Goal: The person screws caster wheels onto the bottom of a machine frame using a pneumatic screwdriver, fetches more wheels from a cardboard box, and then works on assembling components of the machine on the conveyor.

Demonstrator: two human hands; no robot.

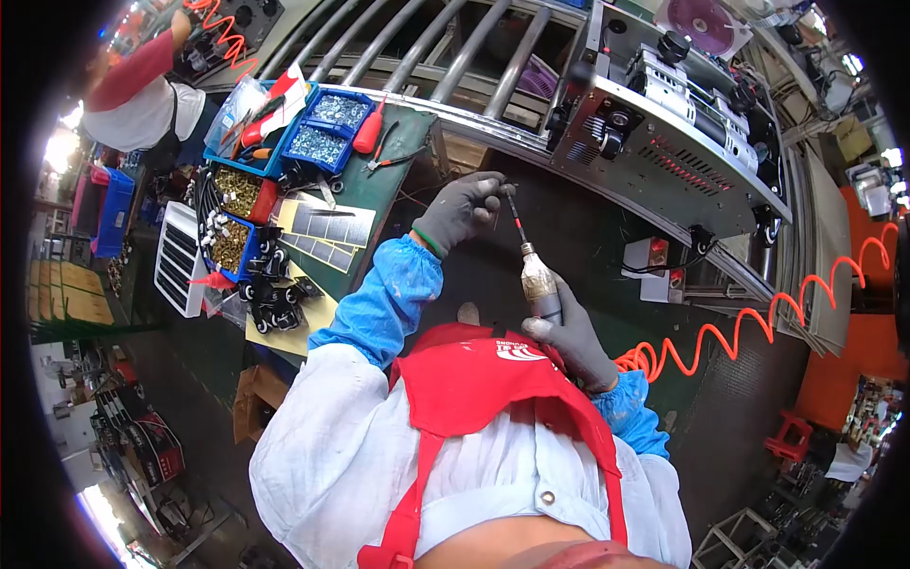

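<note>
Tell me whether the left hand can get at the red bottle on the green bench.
Probably yes: nothing seems to cover the red bottle, and the space between looks open, though the left hand would likely have to leave the tip of the screwdriver first.

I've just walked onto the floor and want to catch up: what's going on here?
A worker in gray gloves grips a driver tool in the right hand, with the left hand's fingers at its bit's tip; whether they hold a screw is too small to tell. Neither hand touches the metal-cased machine ahead to the right or the green bench on the left.
</note>
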